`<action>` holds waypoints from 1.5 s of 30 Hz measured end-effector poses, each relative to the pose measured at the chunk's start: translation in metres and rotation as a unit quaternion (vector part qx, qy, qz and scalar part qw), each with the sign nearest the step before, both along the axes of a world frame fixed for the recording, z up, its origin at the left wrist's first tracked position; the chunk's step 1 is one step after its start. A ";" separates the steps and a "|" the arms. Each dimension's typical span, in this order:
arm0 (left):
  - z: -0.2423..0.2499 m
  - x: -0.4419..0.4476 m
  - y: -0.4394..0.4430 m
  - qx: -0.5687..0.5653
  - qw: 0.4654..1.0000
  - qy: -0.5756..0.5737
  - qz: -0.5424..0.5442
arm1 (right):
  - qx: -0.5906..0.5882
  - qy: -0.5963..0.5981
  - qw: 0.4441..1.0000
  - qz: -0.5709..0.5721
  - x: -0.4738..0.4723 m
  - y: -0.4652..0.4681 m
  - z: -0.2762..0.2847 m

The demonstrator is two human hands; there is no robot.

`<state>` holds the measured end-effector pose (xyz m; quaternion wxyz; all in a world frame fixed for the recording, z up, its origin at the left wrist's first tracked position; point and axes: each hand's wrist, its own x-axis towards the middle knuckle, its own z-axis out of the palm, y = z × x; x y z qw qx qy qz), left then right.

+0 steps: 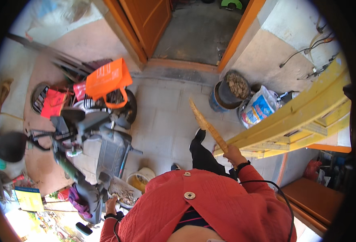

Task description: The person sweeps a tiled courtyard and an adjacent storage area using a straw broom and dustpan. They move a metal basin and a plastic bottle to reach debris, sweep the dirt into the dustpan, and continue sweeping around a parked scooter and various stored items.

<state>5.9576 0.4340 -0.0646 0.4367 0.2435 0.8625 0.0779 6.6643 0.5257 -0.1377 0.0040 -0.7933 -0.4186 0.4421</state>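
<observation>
My right hand [234, 155] grips the thick end of a long, tan, tapering bundle [209, 125], which looks like a bound straw hand broom. It slants up and to the left over the tiled floor, its thin tip pointing away from me. Low on my left side, my left hand [111, 205] holds the edge of a pale dustpan or shallow tray [113, 185]. Grey-brown debris [125, 195] lies inside it. Just beyond stands a whitish bucket [147, 173] with something yellowish in it, partly hidden by the tray and my red jacket.
A parked scooter [113, 154] takes up the left, with an orange bag [108, 80] at its front. Ahead is a doorway with an open orange door [149, 24]. A black bucket of brown lumps [223, 92] and a printed sack [258, 107] stand right, near a yellow ladder-like frame [289, 124].
</observation>
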 end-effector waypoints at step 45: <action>-0.066 0.326 0.699 -0.048 0.988 -0.140 0.045 | 0.053 0.185 0.933 -0.303 0.281 0.768 -0.050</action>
